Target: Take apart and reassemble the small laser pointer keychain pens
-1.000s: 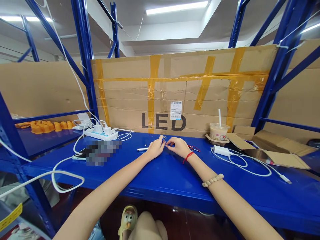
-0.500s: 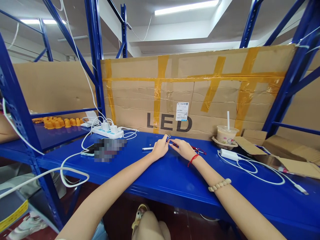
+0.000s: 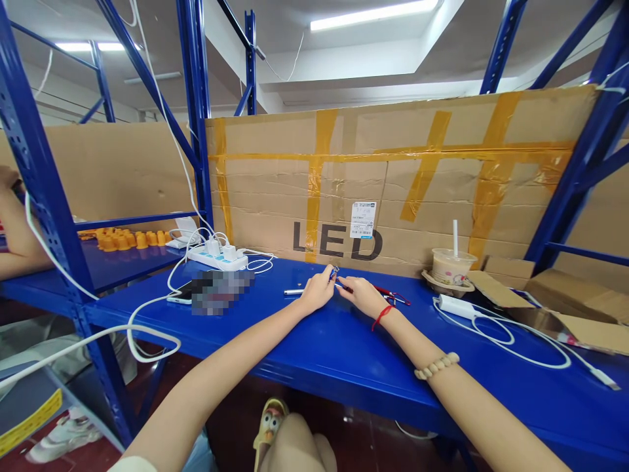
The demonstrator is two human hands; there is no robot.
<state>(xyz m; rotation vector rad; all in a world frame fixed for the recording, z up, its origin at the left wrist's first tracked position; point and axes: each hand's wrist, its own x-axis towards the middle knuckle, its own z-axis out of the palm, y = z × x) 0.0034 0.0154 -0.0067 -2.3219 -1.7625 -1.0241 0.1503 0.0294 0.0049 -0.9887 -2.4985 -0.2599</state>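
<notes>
My left hand point(image 3: 318, 290) is closed over the middle of the blue tabletop, its fingers pinching a small shiny metal piece point(image 3: 335, 270) too small to name. Facing it from the right, my right hand point(image 3: 364, 298) is closed around a slim dark-handled tool point(image 3: 346, 288); its thin bright shaft points at the left fingertips. Whether the shaft touches the metal piece is unclear. A silver pen-like rod point(image 3: 293, 292) lies just left of my left hand. Behind my right wrist lies a thin red-handled item point(image 3: 396, 297), partly hidden.
A power strip point(image 3: 219, 257) with plugs and a phone point(image 3: 184, 292) lie at left. To the right are a drink cup point(image 3: 451, 265), a white cable point(image 3: 501, 328) and an open cardboard box point(image 3: 574, 298). Cardboard point(image 3: 275, 183) walls the back. Another person's arm point(image 3: 22, 242) is at far left.
The view has shifted slightly, so the scene sits a little further right. Both hands keep their grips close together; another person's arm at far left shows more.
</notes>
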